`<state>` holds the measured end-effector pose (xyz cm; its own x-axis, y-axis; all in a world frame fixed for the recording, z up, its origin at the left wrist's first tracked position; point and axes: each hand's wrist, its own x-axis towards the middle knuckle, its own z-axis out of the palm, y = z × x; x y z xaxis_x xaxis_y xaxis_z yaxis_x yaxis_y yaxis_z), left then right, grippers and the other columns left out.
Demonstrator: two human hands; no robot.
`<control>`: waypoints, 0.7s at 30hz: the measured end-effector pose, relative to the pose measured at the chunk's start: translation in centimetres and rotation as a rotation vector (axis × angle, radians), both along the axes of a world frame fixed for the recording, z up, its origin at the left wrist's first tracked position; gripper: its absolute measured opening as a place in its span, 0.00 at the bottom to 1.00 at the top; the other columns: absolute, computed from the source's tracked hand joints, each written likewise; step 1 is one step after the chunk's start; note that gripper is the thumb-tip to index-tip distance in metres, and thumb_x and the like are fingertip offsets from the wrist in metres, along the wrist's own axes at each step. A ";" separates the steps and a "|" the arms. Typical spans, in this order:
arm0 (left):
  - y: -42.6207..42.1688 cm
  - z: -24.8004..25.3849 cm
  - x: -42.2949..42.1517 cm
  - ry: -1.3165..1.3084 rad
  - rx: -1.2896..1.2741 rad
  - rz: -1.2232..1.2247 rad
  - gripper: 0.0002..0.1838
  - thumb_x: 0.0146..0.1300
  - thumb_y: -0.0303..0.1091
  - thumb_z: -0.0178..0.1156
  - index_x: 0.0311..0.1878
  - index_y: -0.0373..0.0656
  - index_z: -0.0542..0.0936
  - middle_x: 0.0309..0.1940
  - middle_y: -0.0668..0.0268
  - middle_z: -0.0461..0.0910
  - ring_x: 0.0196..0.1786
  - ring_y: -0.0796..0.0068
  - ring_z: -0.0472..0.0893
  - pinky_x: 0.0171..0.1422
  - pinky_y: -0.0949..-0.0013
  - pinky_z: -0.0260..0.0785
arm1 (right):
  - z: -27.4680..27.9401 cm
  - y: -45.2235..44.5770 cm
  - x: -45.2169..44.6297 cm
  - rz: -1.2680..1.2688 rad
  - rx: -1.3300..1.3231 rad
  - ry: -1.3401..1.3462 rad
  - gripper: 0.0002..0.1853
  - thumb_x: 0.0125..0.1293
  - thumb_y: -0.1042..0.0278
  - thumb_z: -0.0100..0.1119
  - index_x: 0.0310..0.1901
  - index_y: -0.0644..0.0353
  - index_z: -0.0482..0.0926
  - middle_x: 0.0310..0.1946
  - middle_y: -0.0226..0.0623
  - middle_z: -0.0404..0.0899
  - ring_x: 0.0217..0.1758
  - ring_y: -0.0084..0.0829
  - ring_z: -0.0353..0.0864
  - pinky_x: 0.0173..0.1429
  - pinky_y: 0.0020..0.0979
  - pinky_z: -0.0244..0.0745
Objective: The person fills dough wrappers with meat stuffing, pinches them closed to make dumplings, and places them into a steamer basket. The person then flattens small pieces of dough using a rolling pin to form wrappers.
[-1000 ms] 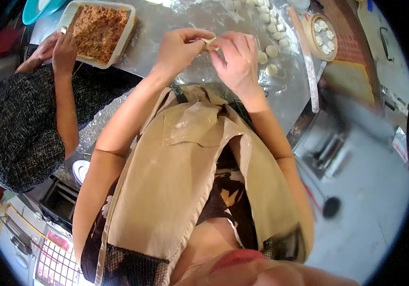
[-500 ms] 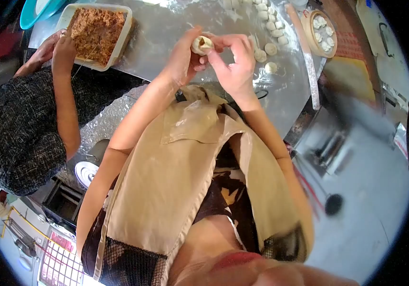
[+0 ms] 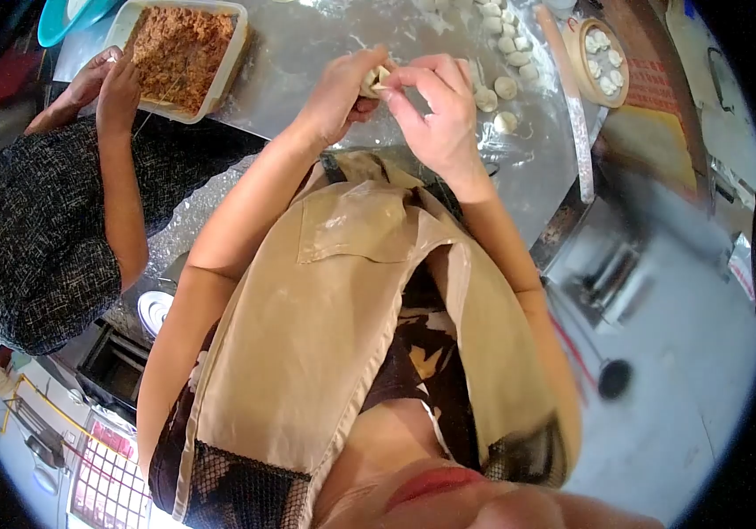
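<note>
A small filled bun (image 3: 375, 84) of pale dough is cupped in my left hand (image 3: 339, 99), its top partly gathered. My right hand (image 3: 438, 108) pinches the dough at the bun's edge between thumb and forefinger. Part of the bun is hidden behind my fingers. To the right of my hands, round dough pieces (image 3: 506, 87) lie on the floured metal table (image 3: 294, 53). Several more dough pieces run in rows toward the far edge.
Left of me, another person's hands (image 3: 113, 84) work beside a plastic tub (image 3: 241, 40) of reddish-brown filling (image 3: 179, 53). A long rolling pin (image 3: 572, 110) lies along the table's right side. Beyond it stands a bamboo steamer (image 3: 623, 81) holding several pleated buns.
The bun's opening, with filling showing before, is now more drawn together and covered by my fingers. My right thumb and forefinger have closed on its edge.
</note>
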<state>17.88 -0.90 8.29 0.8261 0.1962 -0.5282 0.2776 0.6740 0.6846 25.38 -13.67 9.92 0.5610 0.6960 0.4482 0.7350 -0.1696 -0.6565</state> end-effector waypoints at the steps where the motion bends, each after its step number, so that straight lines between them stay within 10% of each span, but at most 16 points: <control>1: 0.0 -0.1 0.0 0.007 0.005 -0.011 0.16 0.65 0.45 0.49 0.31 0.42 0.75 0.21 0.70 0.72 0.15 0.86 0.57 0.19 0.78 0.45 | 0.1 0.0 0.0 0.000 0.007 -0.002 0.08 0.46 0.73 0.67 0.30 0.56 0.80 0.33 0.33 0.74 0.40 0.38 0.70 0.45 0.35 0.67; 21: 0.6 0.3 0.2 0.039 0.152 -0.143 0.14 0.65 0.46 0.51 0.36 0.45 0.74 0.21 0.75 0.67 0.18 0.87 0.58 0.20 0.80 0.46 | 0.7 0.1 0.2 0.002 -0.082 0.117 0.07 0.49 0.76 0.63 0.32 0.58 0.78 0.34 0.35 0.74 0.41 0.41 0.70 0.47 0.36 0.67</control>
<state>18.09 -0.31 8.63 0.8308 0.1581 -0.5337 0.3916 0.5153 0.7623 25.56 -13.60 10.61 0.6043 0.7289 0.3218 0.6548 -0.2242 -0.7218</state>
